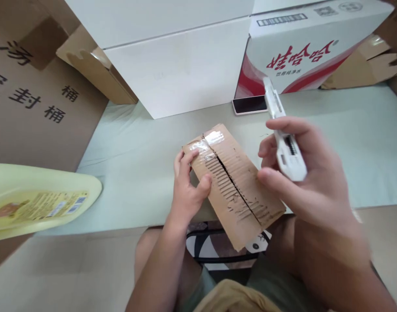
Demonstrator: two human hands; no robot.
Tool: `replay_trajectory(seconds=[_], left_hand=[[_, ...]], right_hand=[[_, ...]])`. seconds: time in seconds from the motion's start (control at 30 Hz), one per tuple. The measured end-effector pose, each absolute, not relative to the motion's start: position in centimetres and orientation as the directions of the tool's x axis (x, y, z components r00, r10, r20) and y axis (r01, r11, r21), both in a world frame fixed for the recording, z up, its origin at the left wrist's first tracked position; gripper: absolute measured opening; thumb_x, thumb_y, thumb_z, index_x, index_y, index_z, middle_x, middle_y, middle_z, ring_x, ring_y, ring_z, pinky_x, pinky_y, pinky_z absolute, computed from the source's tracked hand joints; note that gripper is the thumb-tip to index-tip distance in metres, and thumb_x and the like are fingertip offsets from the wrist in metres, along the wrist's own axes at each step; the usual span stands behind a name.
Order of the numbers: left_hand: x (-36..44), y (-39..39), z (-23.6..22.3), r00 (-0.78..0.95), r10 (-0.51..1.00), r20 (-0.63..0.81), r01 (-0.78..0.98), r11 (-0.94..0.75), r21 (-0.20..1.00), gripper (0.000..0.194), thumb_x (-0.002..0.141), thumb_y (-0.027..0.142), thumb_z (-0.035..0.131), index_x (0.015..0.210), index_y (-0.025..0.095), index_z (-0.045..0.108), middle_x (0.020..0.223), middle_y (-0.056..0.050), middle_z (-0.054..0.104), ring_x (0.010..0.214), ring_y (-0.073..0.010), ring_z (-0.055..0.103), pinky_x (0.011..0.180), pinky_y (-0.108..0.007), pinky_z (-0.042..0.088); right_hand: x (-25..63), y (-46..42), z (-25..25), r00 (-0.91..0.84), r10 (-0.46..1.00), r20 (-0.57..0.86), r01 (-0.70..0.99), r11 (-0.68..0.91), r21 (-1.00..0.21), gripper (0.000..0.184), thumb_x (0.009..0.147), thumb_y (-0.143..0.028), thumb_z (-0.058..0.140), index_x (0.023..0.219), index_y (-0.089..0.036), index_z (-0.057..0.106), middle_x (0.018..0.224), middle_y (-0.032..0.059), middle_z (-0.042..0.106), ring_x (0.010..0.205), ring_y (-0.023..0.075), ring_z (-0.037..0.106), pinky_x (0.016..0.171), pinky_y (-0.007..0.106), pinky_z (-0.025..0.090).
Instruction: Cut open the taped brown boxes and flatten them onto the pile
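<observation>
A small brown cardboard box (247,173) lies tilted over the front edge of the table, its top split by a long dark slit along the middle. Torn, ridged cardboard flanks the slit, and shiny clear tape covers the far end. My left hand (188,186) grips the box's left side, thumb on top. In my right hand (312,173) is a white utility knife (287,147), held above the box's right side with its tip pointing away from me. Whether the blade is out, I cannot tell.
A phone (249,105) lies against a white and red carton (292,60) at the back. Beside that stands a large white box (179,69). A big brown carton (39,112) and a yellow bottle (45,201) are at the left. A pale green cloth (136,173) covers the table.
</observation>
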State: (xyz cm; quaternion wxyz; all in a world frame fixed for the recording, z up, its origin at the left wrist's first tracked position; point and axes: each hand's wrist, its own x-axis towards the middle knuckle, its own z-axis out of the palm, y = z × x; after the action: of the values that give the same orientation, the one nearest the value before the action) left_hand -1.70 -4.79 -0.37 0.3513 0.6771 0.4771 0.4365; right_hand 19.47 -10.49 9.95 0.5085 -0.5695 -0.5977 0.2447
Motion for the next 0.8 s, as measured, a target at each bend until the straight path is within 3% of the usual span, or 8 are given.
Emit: replay_trajectory(seconds=[0.07, 0.17, 0.23, 0.33, 0.47, 0.67, 0.8], left_hand=[[-1.8, -4.8, -0.4, 0.178, 0.951, 0.254, 0.341, -0.302, 0.89, 0.064, 0.088, 0.073, 0.06, 0.137, 0.033, 0.056, 0.147, -0.012, 0.047, 0.146, -0.0363, 0.042, 0.12, -0.059, 0.039], [-2.1, -4.8, -0.4, 0.204, 0.95, 0.235, 0.32, -0.292, 0.901, 0.063, 0.087, 0.071, 0.062, 0.138, 0.034, 0.055, 0.148, -0.012, 0.045, 0.146, -0.0367, 0.042, 0.119, -0.06, 0.041], [-2.0, -4.8, -0.4, 0.209, 0.95, 0.231, 0.298, -0.287, 0.91, 0.063, 0.088, 0.07, 0.063, 0.139, 0.034, 0.054, 0.15, -0.013, 0.043, 0.146, -0.0368, 0.043, 0.117, -0.06, 0.043], [-1.9, -5.0, -0.4, 0.215, 0.949, 0.23, 0.289, -0.287, 0.913, 0.063, 0.089, 0.068, 0.062, 0.14, 0.034, 0.053, 0.152, -0.013, 0.039, 0.146, -0.0353, 0.042, 0.117, -0.057, 0.045], [-1.8, -5.1, -0.2, 0.234, 0.948, 0.214, 0.294, -0.279, 0.914, 0.063, 0.089, 0.067, 0.061, 0.142, 0.033, 0.052, 0.155, -0.013, 0.037, 0.146, -0.0338, 0.043, 0.115, -0.053, 0.047], [-1.8, -5.1, 0.0, 0.234, 0.95, 0.207, 0.276, -0.269, 0.923, 0.062, 0.088, 0.062, 0.064, 0.141, 0.03, 0.054, 0.155, -0.014, 0.037, 0.145, -0.0351, 0.045, 0.117, -0.056, 0.045], [-1.7, -5.1, 0.1, 0.223, 0.952, 0.208, 0.275, -0.267, 0.924, 0.058, 0.088, 0.057, 0.065, 0.139, 0.03, 0.055, 0.154, -0.014, 0.039, 0.143, -0.0341, 0.047, 0.116, -0.055, 0.046]], right_hand=[[19.3, -11.4, 10.6, 0.105, 0.922, 0.372, 0.441, 0.292, -0.849, 0.026, 0.091, -0.031, 0.074, 0.112, -0.029, 0.06, 0.081, -0.0002, 0.06, 0.06, 0.0152, 0.054, 0.051, 0.03, 0.045], [18.9, -11.8, 10.7, 0.034, 0.911, 0.412, 0.496, 0.342, -0.798, 0.009, 0.099, -0.029, 0.063, 0.091, -0.028, 0.059, 0.069, -0.0015, 0.057, 0.053, 0.0141, 0.051, 0.05, 0.029, 0.045], [18.4, -11.5, 10.4, 0.005, 0.932, 0.362, 0.521, 0.307, -0.797, 0.008, 0.101, -0.026, 0.056, 0.102, -0.028, 0.063, 0.069, -0.0016, 0.06, 0.053, 0.014, 0.054, 0.051, 0.029, 0.047], [17.8, -11.1, 9.9, -0.047, 0.964, 0.263, 0.582, 0.24, -0.777, 0.029, 0.098, -0.021, 0.055, 0.125, -0.025, 0.063, 0.073, -0.0016, 0.067, 0.054, 0.0136, 0.059, 0.052, 0.027, 0.049], [17.4, -11.0, 9.5, -0.059, 0.954, 0.295, 0.691, 0.252, -0.678, 0.029, 0.095, -0.017, 0.056, 0.121, -0.022, 0.066, 0.072, -0.002, 0.069, 0.052, 0.0116, 0.057, 0.053, 0.025, 0.048], [17.1, -11.0, 9.3, -0.13, 0.91, 0.394, 0.777, 0.34, -0.53, 0.027, 0.093, -0.015, 0.055, 0.117, -0.022, 0.066, 0.07, -0.0015, 0.069, 0.049, 0.0107, 0.056, 0.047, 0.024, 0.041], [16.8, -10.6, 9.3, -0.184, 0.904, 0.387, 0.789, 0.37, -0.49, 0.03, 0.092, -0.014, 0.053, 0.118, -0.022, 0.066, 0.07, -0.0011, 0.069, 0.049, 0.0118, 0.056, 0.047, 0.025, 0.042]])
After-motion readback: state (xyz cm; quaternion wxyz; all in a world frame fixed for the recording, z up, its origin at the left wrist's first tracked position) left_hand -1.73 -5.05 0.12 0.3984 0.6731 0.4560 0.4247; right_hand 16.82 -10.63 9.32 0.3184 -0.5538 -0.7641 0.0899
